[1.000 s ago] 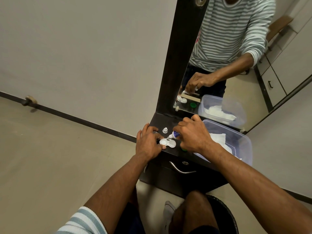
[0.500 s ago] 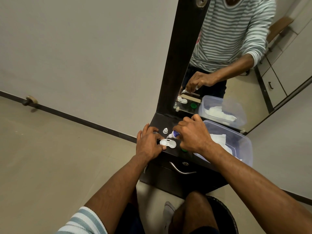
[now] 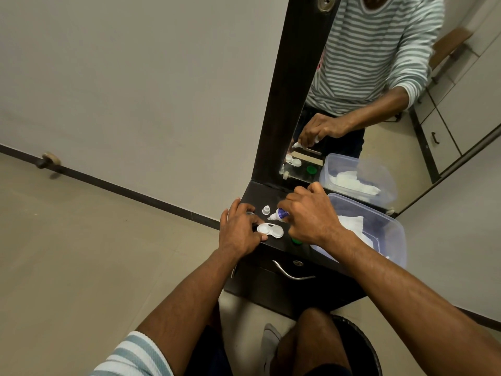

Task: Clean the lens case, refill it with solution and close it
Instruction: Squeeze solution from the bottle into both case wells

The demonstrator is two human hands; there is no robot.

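The lens case, white and with both wells uncovered, is seen lying flat on the dark dresser top, just in front of the mirror and near the top's front edge; it is steadied by the left hand, whose thumb and fingers are pressed against its left end; a small solution bottle is gripped in the curled fingers of the right hand, tilted with its nozzle aimed down just above the case; the bottle's cap is stood beside the nozzle, closer to the mirror; a green lid is partly hidden under the right hand; a spill could probably be caused by too hard a squeeze; the case could be nudged off the front edge; the nozzle could be fouled by touching a well.
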